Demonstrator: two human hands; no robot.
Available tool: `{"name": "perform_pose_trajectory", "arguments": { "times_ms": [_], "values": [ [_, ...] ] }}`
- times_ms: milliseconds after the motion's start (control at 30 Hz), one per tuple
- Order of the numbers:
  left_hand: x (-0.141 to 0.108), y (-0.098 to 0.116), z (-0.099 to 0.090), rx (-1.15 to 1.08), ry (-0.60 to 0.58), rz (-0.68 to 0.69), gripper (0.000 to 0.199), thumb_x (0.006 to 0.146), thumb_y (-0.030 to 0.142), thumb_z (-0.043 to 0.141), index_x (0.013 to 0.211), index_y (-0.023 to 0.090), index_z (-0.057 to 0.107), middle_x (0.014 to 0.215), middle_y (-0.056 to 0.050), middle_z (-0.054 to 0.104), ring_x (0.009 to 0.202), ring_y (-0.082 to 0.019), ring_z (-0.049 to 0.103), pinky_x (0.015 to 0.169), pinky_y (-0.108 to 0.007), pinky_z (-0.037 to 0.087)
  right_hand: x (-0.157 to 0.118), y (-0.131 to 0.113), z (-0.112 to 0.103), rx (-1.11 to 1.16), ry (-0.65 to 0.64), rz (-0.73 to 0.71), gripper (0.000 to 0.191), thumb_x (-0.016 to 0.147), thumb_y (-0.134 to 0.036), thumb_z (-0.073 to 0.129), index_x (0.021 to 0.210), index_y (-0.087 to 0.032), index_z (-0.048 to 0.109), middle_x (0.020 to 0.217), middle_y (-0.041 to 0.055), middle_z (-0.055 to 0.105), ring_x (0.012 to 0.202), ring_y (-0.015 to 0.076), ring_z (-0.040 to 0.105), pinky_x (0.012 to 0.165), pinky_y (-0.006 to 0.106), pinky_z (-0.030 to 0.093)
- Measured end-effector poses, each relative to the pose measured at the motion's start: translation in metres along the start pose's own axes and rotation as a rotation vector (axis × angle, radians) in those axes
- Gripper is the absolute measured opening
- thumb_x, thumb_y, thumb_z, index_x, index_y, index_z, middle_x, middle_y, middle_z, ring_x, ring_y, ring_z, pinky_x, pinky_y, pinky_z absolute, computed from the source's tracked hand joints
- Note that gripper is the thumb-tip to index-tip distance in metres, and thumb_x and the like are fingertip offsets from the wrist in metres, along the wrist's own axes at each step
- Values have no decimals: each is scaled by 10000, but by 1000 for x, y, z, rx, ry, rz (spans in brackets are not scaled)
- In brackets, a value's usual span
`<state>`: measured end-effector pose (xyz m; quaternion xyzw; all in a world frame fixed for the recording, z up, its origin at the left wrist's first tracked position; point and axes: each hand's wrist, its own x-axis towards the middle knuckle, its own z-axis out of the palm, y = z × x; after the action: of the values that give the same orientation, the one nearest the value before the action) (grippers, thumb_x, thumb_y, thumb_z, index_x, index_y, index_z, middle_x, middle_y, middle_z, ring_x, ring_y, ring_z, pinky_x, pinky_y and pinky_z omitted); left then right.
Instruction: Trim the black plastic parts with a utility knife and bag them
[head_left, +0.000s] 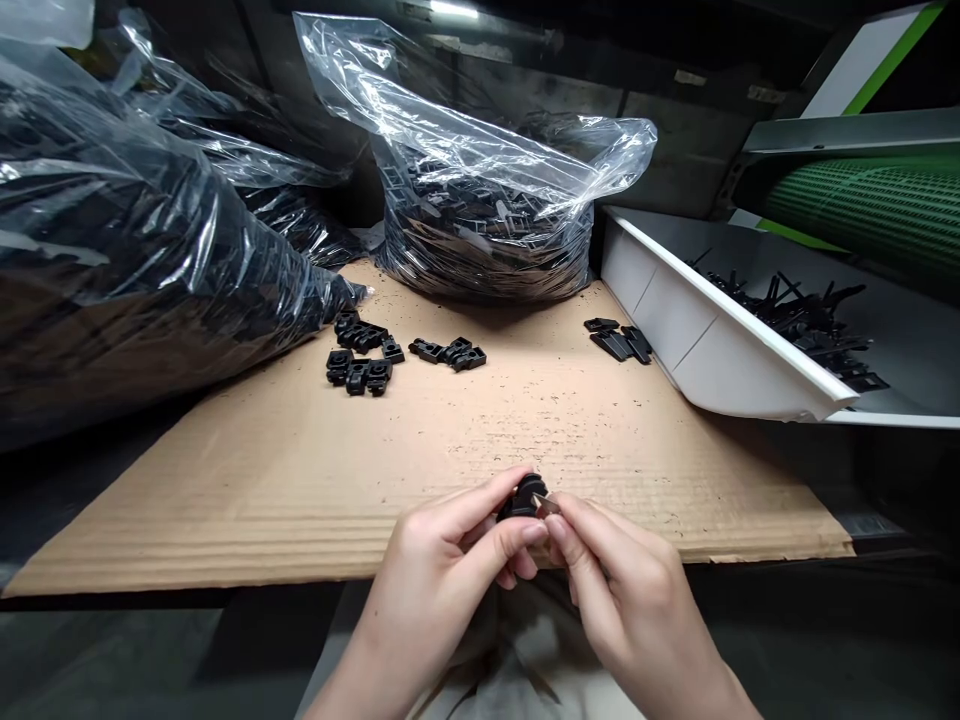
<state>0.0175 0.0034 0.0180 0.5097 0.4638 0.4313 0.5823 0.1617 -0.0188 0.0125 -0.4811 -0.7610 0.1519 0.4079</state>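
Note:
Near the front edge of the cardboard sheet (480, 430), my left hand (465, 560) is closed around a small black plastic part (523, 497), its far end showing past the fingertips. My right hand (622, 570) pinches a small flat metal blade (547, 504) between thumb and forefinger. The blade's pointed tip lies against the black part. The rest of the blade is hidden by my fingers. Farther back on the cardboard are a group of similar black parts (360, 355), a smaller cluster (450, 352), and several flat black pieces (619, 340) at the right.
A clear plastic bag of black parts (487, 220) stands at the back. Another big bag (150, 260) bulges over the left side. At the right, a white tray (720, 300) holds black pieces, with a green mesh roll (862, 210) above it. Dark shavings dot the cardboard.

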Motion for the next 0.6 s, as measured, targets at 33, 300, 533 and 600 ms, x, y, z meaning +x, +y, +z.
{"name": "perform_pose_trajectory", "arguments": {
  "times_ms": [33,300,533,600],
  "values": [
    [0,2,0,11,3,-19,346,696,180,622,1040,164,654,521,30,645,462,-92,538,474,-158,478,1,0,-2,18,-37,17,189,851,-73,391,796,-131,562,641,30,570,563,126,537,532,230,411],
    [1,12,3,-23,-2,-78,326,668,169,627,989,135,673,523,34,645,458,-85,537,463,-145,465,9,0,-20,266,-277,169,197,889,-149,389,748,-210,511,630,-48,509,489,61,454,482,175,371],
    [1,10,1,18,-46,-75,338,676,150,621,1010,170,667,550,39,642,481,-92,541,491,-158,462,12,-3,-17,195,-37,272,70,843,-219,488,865,-229,553,766,-23,605,686,107,571,636,201,436],
    [0,10,0,49,-67,-58,328,678,139,617,998,184,674,571,43,641,490,-89,540,493,-153,459,18,-4,-14,101,-58,275,60,801,-236,547,860,-228,553,751,-26,606,664,114,562,598,205,419]
  ]
}}
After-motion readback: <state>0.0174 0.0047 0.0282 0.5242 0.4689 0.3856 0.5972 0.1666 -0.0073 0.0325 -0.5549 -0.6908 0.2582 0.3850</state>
